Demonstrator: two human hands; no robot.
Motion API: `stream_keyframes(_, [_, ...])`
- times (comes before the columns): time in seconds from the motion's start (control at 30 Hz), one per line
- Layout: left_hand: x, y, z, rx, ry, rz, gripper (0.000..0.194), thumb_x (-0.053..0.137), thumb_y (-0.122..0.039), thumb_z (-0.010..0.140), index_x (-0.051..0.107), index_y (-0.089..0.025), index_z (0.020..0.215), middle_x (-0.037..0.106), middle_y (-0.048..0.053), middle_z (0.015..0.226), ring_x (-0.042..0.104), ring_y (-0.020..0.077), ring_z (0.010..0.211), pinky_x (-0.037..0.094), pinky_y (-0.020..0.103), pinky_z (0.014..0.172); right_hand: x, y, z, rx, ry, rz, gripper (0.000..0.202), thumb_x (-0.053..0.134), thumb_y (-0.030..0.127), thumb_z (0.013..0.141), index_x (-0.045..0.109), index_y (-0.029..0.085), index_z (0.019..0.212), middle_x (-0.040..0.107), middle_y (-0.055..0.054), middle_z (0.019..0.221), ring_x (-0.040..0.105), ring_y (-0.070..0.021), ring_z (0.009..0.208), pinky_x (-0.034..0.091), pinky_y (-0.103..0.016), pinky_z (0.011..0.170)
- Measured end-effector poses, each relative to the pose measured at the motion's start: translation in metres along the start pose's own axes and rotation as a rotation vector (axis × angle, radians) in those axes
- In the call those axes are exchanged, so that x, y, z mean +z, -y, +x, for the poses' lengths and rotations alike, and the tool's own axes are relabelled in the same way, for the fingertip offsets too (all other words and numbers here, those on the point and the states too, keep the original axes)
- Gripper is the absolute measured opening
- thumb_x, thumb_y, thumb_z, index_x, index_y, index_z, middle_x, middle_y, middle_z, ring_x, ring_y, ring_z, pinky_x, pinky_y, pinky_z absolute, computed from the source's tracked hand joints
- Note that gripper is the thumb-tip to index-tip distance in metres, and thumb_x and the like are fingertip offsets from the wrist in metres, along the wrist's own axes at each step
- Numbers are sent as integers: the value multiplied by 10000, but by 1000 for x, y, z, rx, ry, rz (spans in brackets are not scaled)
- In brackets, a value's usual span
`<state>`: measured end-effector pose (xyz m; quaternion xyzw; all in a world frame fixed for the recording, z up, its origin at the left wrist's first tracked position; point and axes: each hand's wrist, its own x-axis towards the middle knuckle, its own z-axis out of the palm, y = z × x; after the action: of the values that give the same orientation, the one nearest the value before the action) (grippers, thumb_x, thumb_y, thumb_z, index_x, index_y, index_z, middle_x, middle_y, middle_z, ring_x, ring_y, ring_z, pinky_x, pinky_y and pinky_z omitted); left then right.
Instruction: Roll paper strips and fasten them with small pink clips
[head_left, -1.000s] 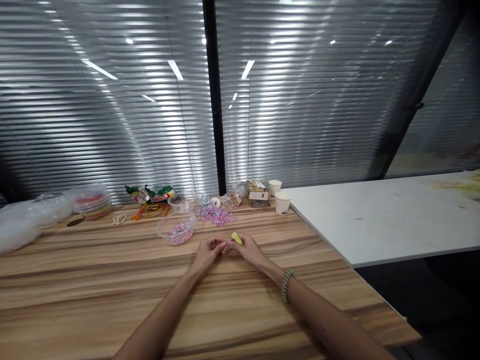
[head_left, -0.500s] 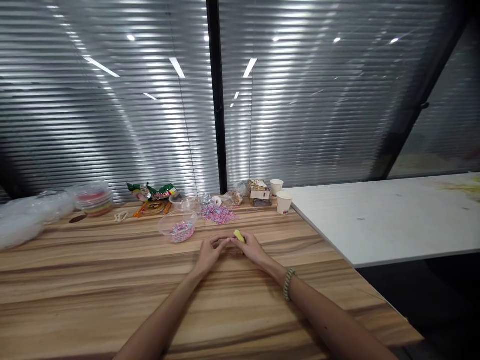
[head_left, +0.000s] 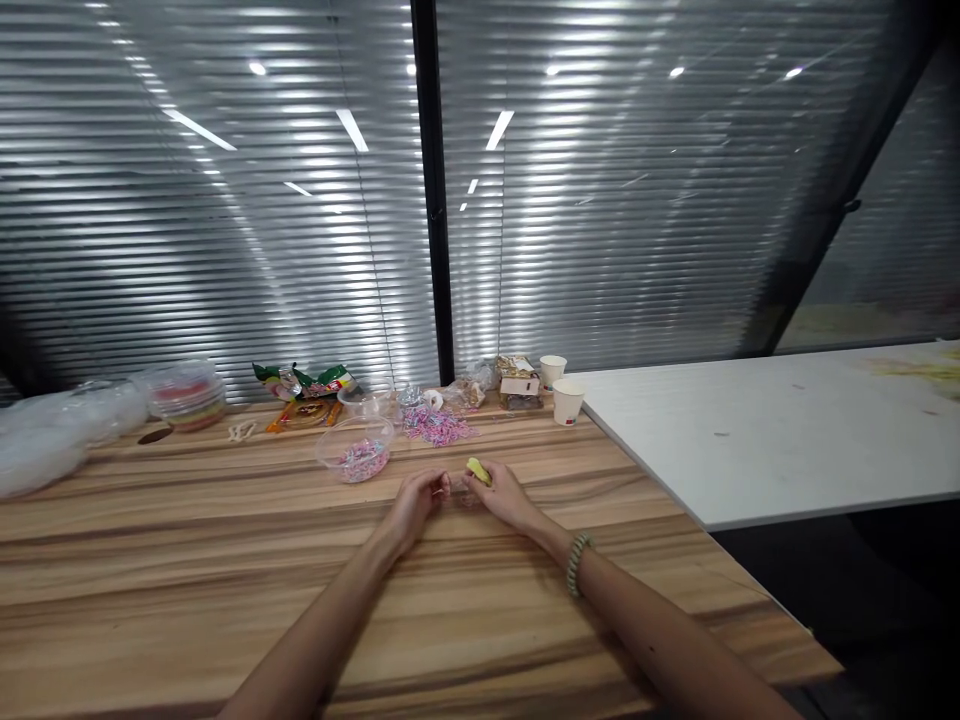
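Yellow object (head_left: 478,470) and surroundings, by size. Slatted blinds (head_left: 615,230) fill the background. Below them extends a wood-grain table (head_left: 187,590), with a white table (head_left: 765,430) beside it at right. Stacked clear containers (head_left: 187,402) stand far left; a clear bowl (head_left: 328,450) stands nearer the middle. Right hand (head_left: 508,495): pinching the yellow object, which projects above the thumb side, right of the bowl. Left hand (head_left: 412,505): fingers curled, contents indeterminable. Smaller items: paper cup (head_left: 568,402), green bracelet (head_left: 577,566) at the right wrist, loose pink-and-blue pieces (head_left: 441,428).
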<state>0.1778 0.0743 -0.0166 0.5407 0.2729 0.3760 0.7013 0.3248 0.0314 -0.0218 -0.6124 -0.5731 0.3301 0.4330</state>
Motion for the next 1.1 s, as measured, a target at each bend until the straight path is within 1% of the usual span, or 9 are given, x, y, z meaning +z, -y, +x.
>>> stream_keyframes(0.13, [2,-2,-2,-60,-29,-22,229,538,-304,643,600,-90,696,484,24,576,419,66,532,371,202,572,1,10,-6,-1,75,56,557,376,586,602,506,92,826,517,7,748,353,106,577,277,11,526])
stream_keyframes(0.3, [-2,1,-2,-23,35,27,348,609,-297,633,626,-117,930,516,13,641,320,1,419,246,161,440,2,20,-13,-23,131,142,600,357,608,604,496,103,898,533,-7,839,382,106,612,312,9,556])
stream_keyframes(0.4, [-9,2,0,-13,-39,133,461,618,-368,637,589,-126,1028,508,-1,621,250,-21,361,216,165,414,2,21,-13,-4,135,170,633,303,633,614,457,152,995,523,-3,882,362,109,579,310,-7,526])
stream_keyframes(0.5, [-13,2,1,22,-95,244,521,616,-424,623,582,-114,1040,483,-15,592,240,-13,354,216,169,395,1,17,-12,-62,160,180,641,261,628,635,434,162,1041,523,-5,856,341,114,565,306,-5,529])
stream_keyframes(0.57, [-14,2,0,51,-107,339,536,600,-445,631,579,-113,1050,489,-10,594,260,1,369,206,167,384,0,13,-11,-109,180,146,638,255,622,641,463,134,997,529,-6,793,334,115,557,287,4,527])
stream_keyframes(0.67, [-11,2,-3,87,-134,483,555,587,-450,640,564,-109,1077,508,-6,562,266,16,387,181,162,379,-1,8,-9,-100,191,16,647,222,640,642,508,80,796,508,-4,657,330,109,503,256,-6,492])
stream_keyframes(0.8, [-6,-1,-5,164,-151,617,546,590,-414,644,555,-102,1091,576,20,619,341,38,426,283,170,428,-1,2,-7,-68,215,-97,683,153,657,649,501,78,747,503,-1,629,358,97,456,301,-31,494])
stream_keyframes(0.97, [-6,-3,-6,316,-63,727,406,592,-365,654,617,-140,991,606,72,880,527,120,686,416,198,581,-3,-2,-2,-105,232,-131,682,171,658,647,483,57,729,480,-1,600,321,112,469,264,-13,484])
stream_keyframes(1.1, [-7,-3,-6,379,10,793,383,590,-343,671,608,-156,1005,604,67,905,544,130,759,437,219,661,-7,0,-5,-107,381,-123,678,169,659,647,452,54,762,434,9,597,280,121,494,253,-11,472])
